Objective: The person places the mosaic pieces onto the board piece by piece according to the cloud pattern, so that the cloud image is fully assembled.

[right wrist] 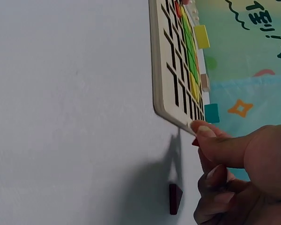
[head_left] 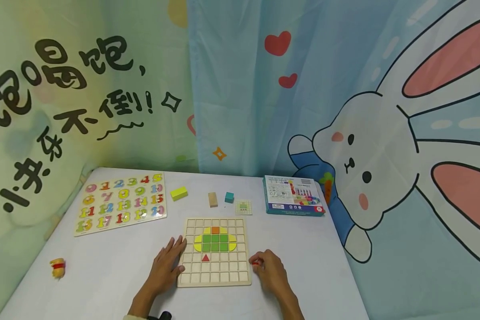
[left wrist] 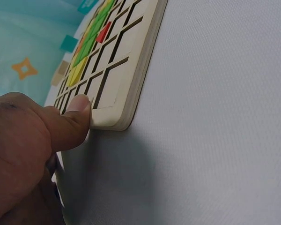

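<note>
A wooden grid board (head_left: pixel 216 278) lies flat on the table. Green square tiles (head_left: pixel 214 242), yellow rounded corner pieces (head_left: pixel 198 246) and one orange square tile (head_left: pixel 215 230) fill some cells, with a red triangle (head_left: pixel 206 258) below them. Along the board's left edge rests my left hand (head_left: pixel 165 266), its fingers extended and the thumb (left wrist: pixel 78 105) touching the rim near the corner. Beside the right edge, my right hand (head_left: pixel 270 271) pinches a small red piece (right wrist: pixel 195 142), mostly hidden by the fingertips. A dark red triangular piece (right wrist: pixel 175 199) lies on the table below that hand.
Behind the board are a yellow-green block (head_left: pixel 179 193), a tan block (head_left: pixel 213 199), a teal cube (head_left: pixel 229 197) and a small pattern card (head_left: pixel 243 207). A number puzzle board (head_left: pixel 122 204) lies back left, a boxed set (head_left: pixel 294 195) back right, a small yellow figure (head_left: pixel 58 268) far left.
</note>
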### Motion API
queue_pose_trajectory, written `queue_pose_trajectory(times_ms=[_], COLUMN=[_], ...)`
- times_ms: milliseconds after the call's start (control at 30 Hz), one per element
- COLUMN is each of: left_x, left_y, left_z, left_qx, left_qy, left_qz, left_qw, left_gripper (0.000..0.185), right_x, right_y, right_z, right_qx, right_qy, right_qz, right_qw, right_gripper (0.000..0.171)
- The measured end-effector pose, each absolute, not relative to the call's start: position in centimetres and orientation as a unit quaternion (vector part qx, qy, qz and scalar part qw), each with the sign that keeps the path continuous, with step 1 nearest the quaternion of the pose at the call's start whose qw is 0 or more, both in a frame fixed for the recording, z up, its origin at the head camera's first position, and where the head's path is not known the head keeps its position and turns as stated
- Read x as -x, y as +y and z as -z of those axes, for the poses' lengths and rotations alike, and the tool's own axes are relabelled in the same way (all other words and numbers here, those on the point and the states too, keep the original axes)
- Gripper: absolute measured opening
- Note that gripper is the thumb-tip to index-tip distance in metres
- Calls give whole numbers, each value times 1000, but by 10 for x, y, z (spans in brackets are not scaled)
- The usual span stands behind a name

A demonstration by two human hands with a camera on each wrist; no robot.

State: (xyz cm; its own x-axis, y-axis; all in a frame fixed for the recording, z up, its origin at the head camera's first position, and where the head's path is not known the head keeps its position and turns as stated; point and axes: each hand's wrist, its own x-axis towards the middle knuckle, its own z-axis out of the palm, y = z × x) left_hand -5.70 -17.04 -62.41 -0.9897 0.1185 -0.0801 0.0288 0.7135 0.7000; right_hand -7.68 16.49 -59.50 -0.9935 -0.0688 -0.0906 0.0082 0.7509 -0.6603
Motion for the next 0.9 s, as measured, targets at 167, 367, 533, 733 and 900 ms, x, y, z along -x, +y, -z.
queue_pose_trajectory(times_ms=[167,367,533,733,900], left_x=[57,57,58,58,58], left_y=[-171,-171,-171,-171,-170], left_z=[625,625,624,625,625], left_qx=[-41,-45,-42,-38,-39], left_qy=[923,921,924,925,925], left_qz=[-378,-383,-376,-374,-374], left_qw=[56,53,57,63,62], left_gripper=[80,80,80,81,80], right_x=[77,82,89,99,105], right_y=[152,126,100,75,64], right_z=[594,590,589,597,600], right_qx=[21,27,34,60,78], right_qy=[927,913,907,920,929], right_qz=[373,406,419,387,361], right_qw=[42,18,18,10,12], right_gripper=[18,13,13,17,20])
